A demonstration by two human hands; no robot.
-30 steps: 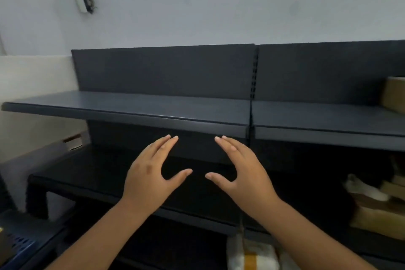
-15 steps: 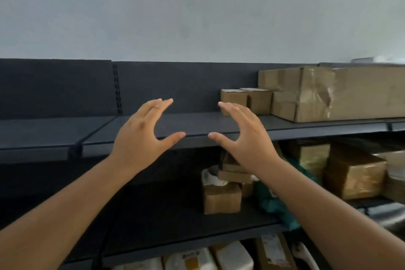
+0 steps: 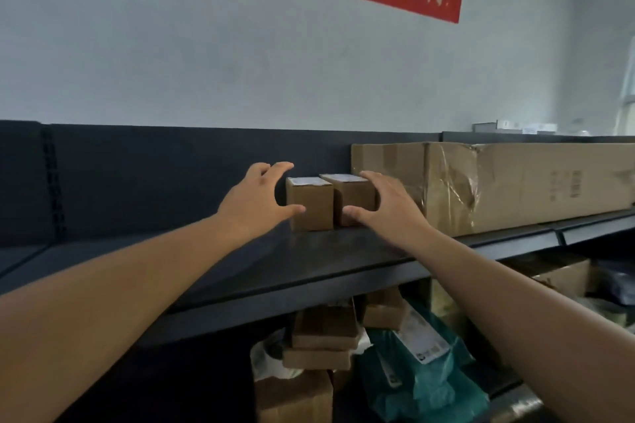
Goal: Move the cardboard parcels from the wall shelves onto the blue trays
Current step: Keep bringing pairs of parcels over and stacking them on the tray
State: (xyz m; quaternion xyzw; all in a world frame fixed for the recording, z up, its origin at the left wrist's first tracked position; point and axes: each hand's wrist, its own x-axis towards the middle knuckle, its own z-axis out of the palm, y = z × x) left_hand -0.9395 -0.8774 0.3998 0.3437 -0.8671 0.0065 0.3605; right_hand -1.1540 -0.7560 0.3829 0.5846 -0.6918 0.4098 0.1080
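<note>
Dark metal shelving runs along the pale wall, and the person stands close in front of it with both arms stretched forward over the top shelf (image 3: 309,261).

Nearest to me are the two bare forearms, then the hands. The left hand (image 3: 256,204) is spread wide, thumb low and fingers high, just beside the left small parcel (image 3: 311,204); its thumb tip seems to touch the front face, but I cannot be sure. The right hand (image 3: 388,206) is spread in the same way at the right small parcel (image 3: 355,197), with its fingers laid over the top corner. Neither hand has closed yet, so nothing is held.

I judge this is the reaching step, just before the grasp. The two small boxes stand upright, side by side and touching or nearly so, deep on the shelf near the back panel. The next move asks to press them together from both sides and draw them toward the front edge.

On the right, the big long carton (image 3: 515,185) stands just beside them, so the right hand has little room there. On the left the shelf is free. No blue tray is visible.
</note>
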